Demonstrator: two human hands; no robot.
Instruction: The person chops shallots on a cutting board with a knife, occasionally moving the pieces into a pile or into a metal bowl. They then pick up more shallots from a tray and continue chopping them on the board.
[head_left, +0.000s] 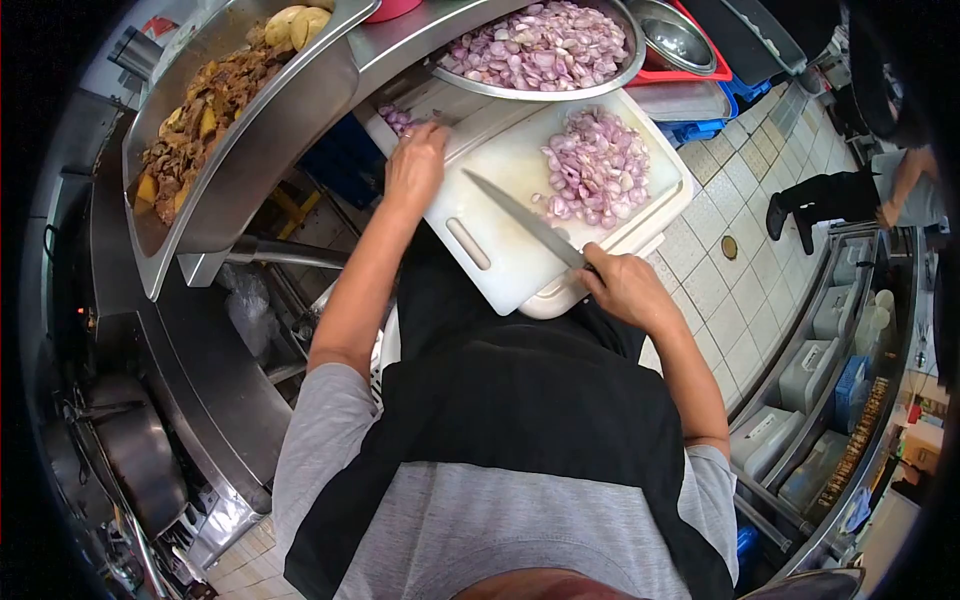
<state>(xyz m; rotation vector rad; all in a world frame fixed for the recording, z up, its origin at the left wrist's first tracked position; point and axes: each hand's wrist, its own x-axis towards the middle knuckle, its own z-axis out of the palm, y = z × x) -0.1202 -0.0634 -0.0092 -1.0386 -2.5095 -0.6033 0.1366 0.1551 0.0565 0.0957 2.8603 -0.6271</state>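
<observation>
My right hand (625, 285) is closed round the handle of a kitchen knife (520, 215). Its blade lies slantwise over a white cutting board (490, 185), the tip pointing to the upper left. A heap of sliced shallots (597, 165) covers the board's upper right part. My left hand (415, 165) is at the board's upper left, over the edge of a pale bin (455, 125) where some purple shallots (397, 118) show. Its fingers are curled together, and what they hold, if anything, is hidden.
A large steel bowl (637, 60) of sliced shallots stands beyond the board. Upper left, a deep steel pan (250, 130) holds cooked meat and potato pieces. Another steel bowl (680, 45) rests in a red tray (715, 70). A person (850, 195) stands on the tiled floor at right.
</observation>
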